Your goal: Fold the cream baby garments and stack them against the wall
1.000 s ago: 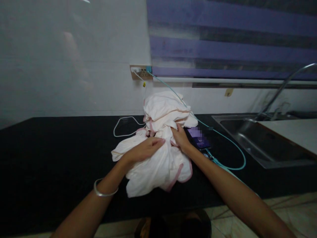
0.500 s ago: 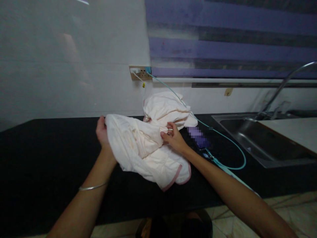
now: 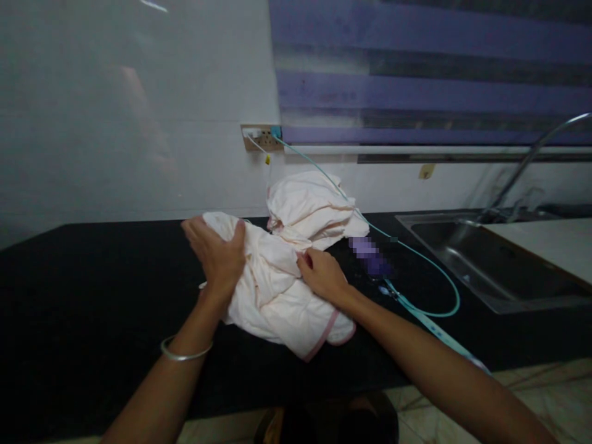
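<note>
Both hands grip the soft, light cream cloth point(image 3: 272, 290) on the worktop point(image 3: 92, 290): left hand point(image 3: 217, 256) bunching its top, right hand point(image 3: 321, 274) pinching a fold; the pink-trimmed hem looks the firmest hold.

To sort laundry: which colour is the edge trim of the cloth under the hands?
Pink trim on a cream cloth, head view.
</note>
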Tool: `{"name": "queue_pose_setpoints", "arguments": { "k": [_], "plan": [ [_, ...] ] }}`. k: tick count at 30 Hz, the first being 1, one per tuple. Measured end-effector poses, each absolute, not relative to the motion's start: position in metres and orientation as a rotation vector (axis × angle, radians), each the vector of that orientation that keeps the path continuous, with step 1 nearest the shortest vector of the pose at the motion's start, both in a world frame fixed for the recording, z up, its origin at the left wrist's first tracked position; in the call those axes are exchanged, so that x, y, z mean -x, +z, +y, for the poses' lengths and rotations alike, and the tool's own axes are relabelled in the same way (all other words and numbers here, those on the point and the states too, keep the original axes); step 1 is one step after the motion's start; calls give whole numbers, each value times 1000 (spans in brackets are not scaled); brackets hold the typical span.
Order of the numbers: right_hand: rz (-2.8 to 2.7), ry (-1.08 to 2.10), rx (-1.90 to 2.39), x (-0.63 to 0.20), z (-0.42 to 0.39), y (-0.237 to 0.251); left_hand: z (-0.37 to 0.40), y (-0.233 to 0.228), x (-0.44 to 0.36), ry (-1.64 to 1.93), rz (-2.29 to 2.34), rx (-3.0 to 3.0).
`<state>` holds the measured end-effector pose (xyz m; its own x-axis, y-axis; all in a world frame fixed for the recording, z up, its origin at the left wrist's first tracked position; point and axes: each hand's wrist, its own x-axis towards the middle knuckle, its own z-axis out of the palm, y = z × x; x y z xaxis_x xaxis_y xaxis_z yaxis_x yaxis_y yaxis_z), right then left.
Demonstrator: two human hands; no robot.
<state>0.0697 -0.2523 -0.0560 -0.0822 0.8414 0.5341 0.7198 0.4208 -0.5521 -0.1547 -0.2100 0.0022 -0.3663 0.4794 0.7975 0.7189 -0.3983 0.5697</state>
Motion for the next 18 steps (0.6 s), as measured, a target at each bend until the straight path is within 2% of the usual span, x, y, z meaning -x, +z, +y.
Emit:
{"name": "queue_pose_setpoints", "arguments": {
  "k": [5, 8, 11, 16, 18],
  "plan": [
    [-1859, 371, 964, -70, -253, -53, -226, 3, 139, -1521, -1672, 1959],
    [-1719, 568, 874, -68, -250, -54, -225, 2, 135, -1573, -1691, 2059],
    [-1522, 827, 800, -66, -246, -53, -219, -2, 130, -1598, -1501, 2356],
    [-1204, 1162, 609, -70, -243, -39, -209, -18, 128, -903, -1178, 3038],
    [-1116, 1183, 589, -72, -242, -35, -208, -20, 131, -828, -1172, 3118]
  ]
}}
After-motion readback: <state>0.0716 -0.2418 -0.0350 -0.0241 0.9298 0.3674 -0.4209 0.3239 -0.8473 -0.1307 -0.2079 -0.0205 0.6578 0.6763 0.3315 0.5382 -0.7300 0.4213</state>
